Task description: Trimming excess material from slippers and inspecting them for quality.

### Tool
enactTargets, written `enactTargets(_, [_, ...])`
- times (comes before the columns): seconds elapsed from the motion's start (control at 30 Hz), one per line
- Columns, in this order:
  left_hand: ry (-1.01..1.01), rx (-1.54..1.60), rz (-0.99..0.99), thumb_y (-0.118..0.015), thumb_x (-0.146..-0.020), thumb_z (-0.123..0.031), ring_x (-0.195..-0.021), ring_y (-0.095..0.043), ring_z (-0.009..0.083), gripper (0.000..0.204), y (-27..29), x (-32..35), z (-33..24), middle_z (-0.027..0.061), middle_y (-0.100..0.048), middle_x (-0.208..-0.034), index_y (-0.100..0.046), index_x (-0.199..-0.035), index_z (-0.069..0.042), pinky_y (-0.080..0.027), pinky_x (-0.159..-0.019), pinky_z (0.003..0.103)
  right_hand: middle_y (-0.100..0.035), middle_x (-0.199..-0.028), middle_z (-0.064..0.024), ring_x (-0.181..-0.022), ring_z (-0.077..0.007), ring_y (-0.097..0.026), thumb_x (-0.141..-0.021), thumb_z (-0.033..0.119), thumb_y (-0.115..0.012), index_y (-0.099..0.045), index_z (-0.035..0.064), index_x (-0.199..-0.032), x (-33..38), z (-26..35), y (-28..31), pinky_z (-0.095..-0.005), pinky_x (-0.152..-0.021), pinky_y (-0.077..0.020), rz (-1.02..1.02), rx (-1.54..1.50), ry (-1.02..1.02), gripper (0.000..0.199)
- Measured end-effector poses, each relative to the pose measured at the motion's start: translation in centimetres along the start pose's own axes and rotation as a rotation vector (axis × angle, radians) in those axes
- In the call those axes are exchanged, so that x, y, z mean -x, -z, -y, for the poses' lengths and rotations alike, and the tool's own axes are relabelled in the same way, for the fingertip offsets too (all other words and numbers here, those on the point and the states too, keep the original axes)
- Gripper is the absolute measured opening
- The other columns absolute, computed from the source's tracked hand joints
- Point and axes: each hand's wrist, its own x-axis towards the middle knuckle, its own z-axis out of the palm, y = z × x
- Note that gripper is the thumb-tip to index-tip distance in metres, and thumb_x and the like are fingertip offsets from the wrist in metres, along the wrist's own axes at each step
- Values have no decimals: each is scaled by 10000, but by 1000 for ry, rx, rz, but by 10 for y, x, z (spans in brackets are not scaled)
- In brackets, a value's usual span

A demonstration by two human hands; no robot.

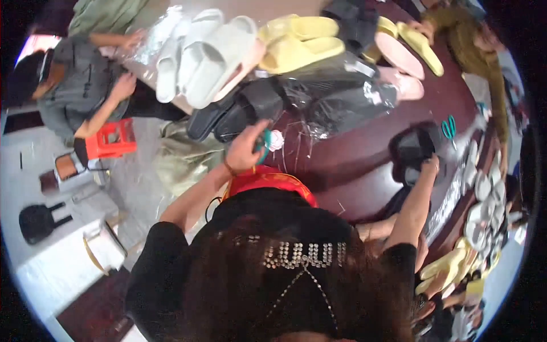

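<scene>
My left hand (pixel 245 149) is closed around scissors with teal handles (pixel 264 146), near the table's front edge. Beside it is a small pale round piece (pixel 276 140) with thin strands around it. Out to the right, my right hand (pixel 431 165) grips a black slipper (pixel 420 143) at its near end, over the dark red table (pixel 353 194). The slipper is somewhat blurred. Clear plastic bags with black slippers (pixel 347 105) lie beyond my left hand, and loose black slippers (pixel 233 117) lie close to it.
White slippers (pixel 208 62), yellow slippers (pixel 302 43) and pink slippers (pixel 401 57) are piled along the far side. Another pair of teal scissors (pixel 449 127) lies at the right. Co-workers sit at left and far right. A red stool (pixel 111 139) stands on the floor.
</scene>
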Motion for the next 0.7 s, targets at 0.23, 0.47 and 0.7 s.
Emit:
enactTargets(0.23, [217,-502,-783,-558,-690,-50,-1050,-457,302,556,105,2,15,167,-462,-1137,-364,-1211,-40,-364,-882,345,-584,-871,-161,-791,-252,-571,-620,246,-694,-567,36,-980,137,338,-163,-350,-710,-459,-595,-348,-373,435])
enactTargets(0.47, [13,-362,-782,-556,-669,-26,-1052,-448,307,587,173,-91,83,164,-433,-1171,-349,-1217,-45,-363,-881,351,-566,-942,-68,-848,-140,-522,-763,15,-546,-562,-5,-966,272,564,-175,-241,-770,-412,276,-1092,393,204])
enactTargets(0.7, [127,-417,-1072,-508,-668,27,-1088,-406,325,544,159,-140,98,185,-432,-1151,-360,-1189,-14,-319,-922,351,-588,-809,-90,-686,-142,-560,-763,55,-553,-588,22,-904,360,623,-163,-248,-625,-445,626,-1064,487,149])
